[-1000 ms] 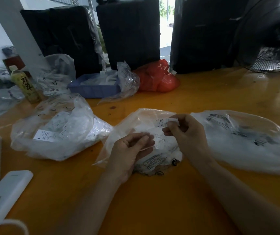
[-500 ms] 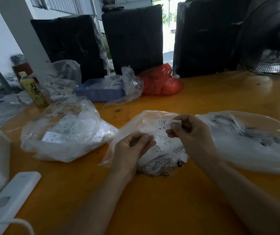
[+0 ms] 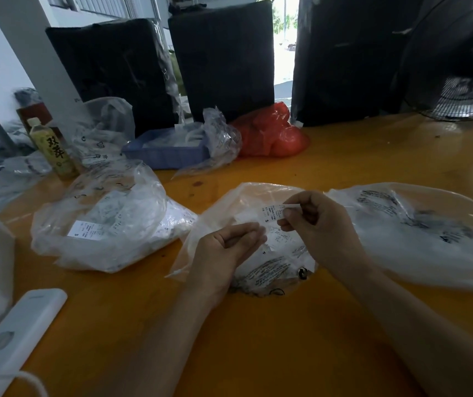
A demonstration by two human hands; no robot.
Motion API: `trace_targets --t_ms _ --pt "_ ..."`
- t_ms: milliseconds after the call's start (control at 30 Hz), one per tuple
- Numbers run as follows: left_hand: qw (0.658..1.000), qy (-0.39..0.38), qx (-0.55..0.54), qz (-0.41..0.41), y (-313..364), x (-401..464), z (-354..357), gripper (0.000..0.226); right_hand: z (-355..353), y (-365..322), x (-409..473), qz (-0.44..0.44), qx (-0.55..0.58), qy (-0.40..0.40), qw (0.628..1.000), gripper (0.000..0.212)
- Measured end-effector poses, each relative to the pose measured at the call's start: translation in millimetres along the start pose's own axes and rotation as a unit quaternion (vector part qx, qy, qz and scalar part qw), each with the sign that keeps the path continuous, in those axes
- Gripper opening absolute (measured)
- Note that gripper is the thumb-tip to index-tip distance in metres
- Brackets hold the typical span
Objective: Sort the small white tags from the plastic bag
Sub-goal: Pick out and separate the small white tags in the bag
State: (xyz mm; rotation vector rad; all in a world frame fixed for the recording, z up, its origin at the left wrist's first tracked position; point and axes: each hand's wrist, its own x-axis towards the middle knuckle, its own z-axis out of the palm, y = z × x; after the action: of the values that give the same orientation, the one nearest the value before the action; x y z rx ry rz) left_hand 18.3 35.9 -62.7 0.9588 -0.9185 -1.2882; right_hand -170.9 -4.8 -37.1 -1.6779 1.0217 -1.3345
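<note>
A clear plastic bag (image 3: 229,207) with printed white tags inside lies in the middle of the orange table (image 3: 258,339). My right hand (image 3: 321,224) pinches a small white tag (image 3: 272,213) marked S just above this bag. My left hand (image 3: 226,250) rests on the bag's near left side, palm up, fingers curled together; whether it holds tags I cannot tell. A second bag (image 3: 106,224) full of white tags sits to the left. A third clear bag (image 3: 418,233) lies to the right.
A blue tray (image 3: 166,156), a crumpled clear bag (image 3: 218,138) and a red bag (image 3: 269,136) stand behind. A tea bottle (image 3: 53,150) is at far left. A white device with cord (image 3: 14,328) lies near left. Black wrapped bundles (image 3: 223,55) and a fan (image 3: 464,67) line the back.
My right hand has lifted the tag slightly and turned it so its printed face shows. The left hand keeps its place on the bag. The camera has tilted up a little.
</note>
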Motion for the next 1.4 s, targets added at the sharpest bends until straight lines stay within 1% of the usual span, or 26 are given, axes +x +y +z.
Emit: trace_targets --t_ms 67,100,200,300,400,533,633,733,800,933,1000,1067,1100,1167,1233,1300,1367,1400 --pt "1.0 -0.007 0.025 0.008 -1 -1 0 0.039 0 -1 0 -0.004 0.001 -0.004 1.0 0.011" --pt "0.999 -0.007 0.03 0.011 -2 -1 -1 0.039 0 -1 0 -0.005 -0.005 -0.007 1.0 0.01" --pt "1.0 0.007 0.013 0.005 -2 0 -1 0.028 -1 0 1 -0.001 -0.035 -0.02 0.999 0.009" --pt "1.0 0.019 -0.001 0.001 -2 1 -3 0.028 -2 1 2 -0.001 -0.071 -0.025 0.997 0.014" --pt "1.0 0.022 0.013 0.005 -2 1 -4 0.021 -2 2 2 -0.023 -0.127 -0.04 0.991 0.021" --pt "0.997 0.018 0.08 0.005 0 -2 -2 0.021 1 4 -1 -0.043 -0.162 -0.08 0.983 0.015" --pt "0.99 0.028 0.138 0.023 3 -4 -1 0.027 5 5 -3 -0.05 -0.177 -0.1 0.978 0.02" --pt "0.987 0.038 0.153 0.026 4 -7 1 0.023 5 4 -3 -0.034 -0.137 -0.072 0.987 0.022" --pt "0.986 0.042 0.16 0.035 5 -8 4 0.018 6 4 -3 -0.025 -0.114 -0.056 0.992 0.014" --pt "0.984 0.063 0.162 0.041 4 -8 4 0.017 9 3 -7 -0.031 -0.111 -0.092 0.989 0.006" --pt "0.985 0.079 0.151 0.038 3 -6 2 0.025 8 5 -7 -0.013 -0.09 -0.095 0.991 0.009" --pt "0.984 0.085 0.153 0.039 2 -6 2 0.04 7 9 -5 -0.002 -0.08 -0.084 0.993 0.011" --pt "0.984 0.081 0.154 0.041 2 -5 2 0.04 7 10 -5 -0.002 -0.082 -0.073 0.994 0.012" --pt "0.982 0.067 0.163 0.062 3 -5 0 0.027 6 10 -4 -0.015 -0.081 -0.044 0.996 0.011" --pt "0.964 0.071 0.23 0.114 5 -5 -3 0.03 4 9 -3 -0.019 -0.054 -0.028 0.998 0.01" --pt "0.923 0.096 0.33 0.173 8 -7 -4 0.033 3 7 -4 -0.013 -0.046 -0.045 0.998 0.01" --pt "0.868 0.119 0.409 0.255 18 -10 -5 0.034 3 4 -5 -0.023 -0.078 -0.055 0.995 0.011" --pt "0.826 0.135 0.447 0.317 26 -11 -8 0.032 1 2 -5 -0.041 -0.109 -0.041 0.992 0.011"
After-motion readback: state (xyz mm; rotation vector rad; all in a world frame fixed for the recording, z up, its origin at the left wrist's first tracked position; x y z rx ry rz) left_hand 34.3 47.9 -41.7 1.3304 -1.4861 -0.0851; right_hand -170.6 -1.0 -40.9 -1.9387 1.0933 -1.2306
